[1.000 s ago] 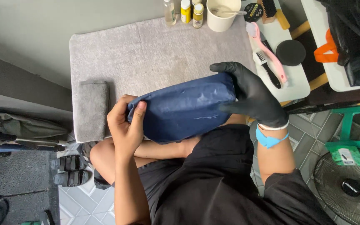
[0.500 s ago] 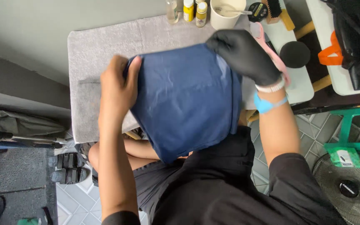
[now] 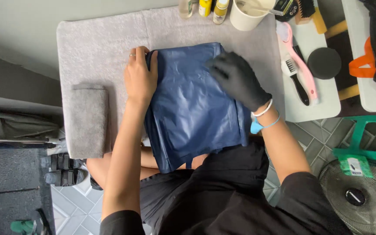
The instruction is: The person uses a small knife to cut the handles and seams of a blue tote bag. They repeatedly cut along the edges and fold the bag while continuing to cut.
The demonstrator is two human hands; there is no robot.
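Grey towel mat (image 3: pixel 92 48): covers the work table and carries everything below.

Dark blue sheet (image 3: pixel 192 104): glossy, creased material, now spread flat on the mat with its near edge hanging over the table edge onto the person's lap. One second ago it was a tight bundle held between both hands; half a second ago it was lifted and opening. It has since been laid out, so unfolding looks finished and flattening is the work in hand.

Folded grey cloth (image 3: pixel 87 119): lies at the mat's left edge, apart from the sheet.

Right hand (image 3: pixel 236 78): in a black glove, fingers spread, palm pressing flat on the sheet's upper right; grips nothing.

Left hand (image 3: pixel 140 76): bare, flat, holding down the sheet's upper left edge; grips nothing. The hands are well apart.

White cup (image 3: pixel 251 13): at the mat's far edge, pale contents with a stick resting inside.

Small bottles (image 3: pixel 205 8): beside the cup; contents cannot be told.

Brushes (image 3: pixel 299 74): on the white side table.
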